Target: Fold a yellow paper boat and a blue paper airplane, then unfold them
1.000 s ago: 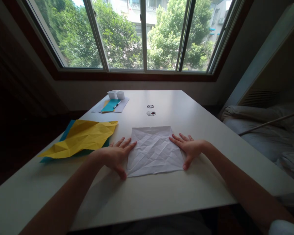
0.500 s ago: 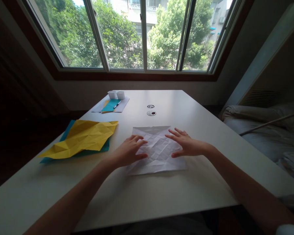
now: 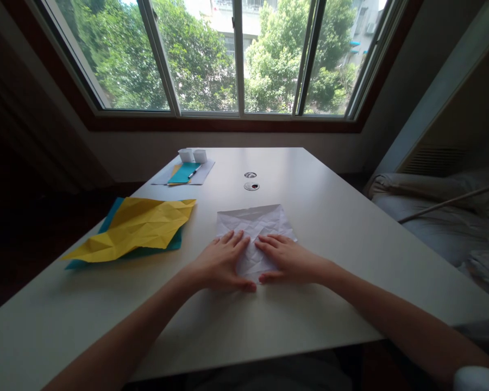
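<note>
Two hands lie flat, fingers spread and gripping nothing, on a creased white paper sheet in the middle of the white table: the left hand and right hand sit side by side on its near half, thumbs almost meeting. Left of them, well apart, a crumpled yellow sheet covers a teal sheet. Farther back lie a teal notebook with a pen, two small white boxes and two round cable holes.

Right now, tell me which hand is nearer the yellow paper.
Left. The left hand lies on the white sheet, just right of the yellow paper; the right hand lies beyond it, farther right.
</note>
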Demonstrator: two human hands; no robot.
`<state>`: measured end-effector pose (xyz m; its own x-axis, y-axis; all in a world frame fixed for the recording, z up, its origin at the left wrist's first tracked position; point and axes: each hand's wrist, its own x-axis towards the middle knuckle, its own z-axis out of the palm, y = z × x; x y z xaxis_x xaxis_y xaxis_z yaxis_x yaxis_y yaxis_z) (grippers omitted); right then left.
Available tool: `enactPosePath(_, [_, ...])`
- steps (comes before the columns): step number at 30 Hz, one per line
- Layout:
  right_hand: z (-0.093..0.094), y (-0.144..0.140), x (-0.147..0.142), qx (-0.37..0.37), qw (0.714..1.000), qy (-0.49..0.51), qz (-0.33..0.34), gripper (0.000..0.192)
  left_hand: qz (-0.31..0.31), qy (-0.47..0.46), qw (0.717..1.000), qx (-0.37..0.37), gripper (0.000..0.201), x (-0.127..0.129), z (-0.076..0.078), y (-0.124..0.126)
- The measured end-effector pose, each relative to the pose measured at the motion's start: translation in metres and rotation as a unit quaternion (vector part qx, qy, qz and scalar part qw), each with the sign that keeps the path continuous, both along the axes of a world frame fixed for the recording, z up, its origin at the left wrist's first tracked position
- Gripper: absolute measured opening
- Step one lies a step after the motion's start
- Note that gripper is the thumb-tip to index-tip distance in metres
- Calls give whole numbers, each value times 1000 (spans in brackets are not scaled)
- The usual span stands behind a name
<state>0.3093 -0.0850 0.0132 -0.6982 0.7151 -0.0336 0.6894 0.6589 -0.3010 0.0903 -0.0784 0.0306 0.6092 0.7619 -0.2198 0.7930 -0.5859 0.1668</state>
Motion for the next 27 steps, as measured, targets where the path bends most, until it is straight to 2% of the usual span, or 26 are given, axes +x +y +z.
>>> enactPosePath(4, [-3,-2,-4,22,999,10,-24,90,14,-11,1000,10,105,1,-3,1])
enactPosePath(8, [-2,-2,-3,15,999,14,-25,89,18,-13,1000,9,108,1,-5,3])
enactPosePath(14, [6,4,8,-34,999,-3,-7,95,19,-9,1000,-7,109,0,-4,4])
enactPosePath(22, [15,19,44,-114,984,-107,-86,118,21,-6,1000,-14,110,-2,-4,5])
enactPosePath(27, [14,25,54,-149,977,-123,-93,122,9,-7,1000,-24,110,-8,-5,8])
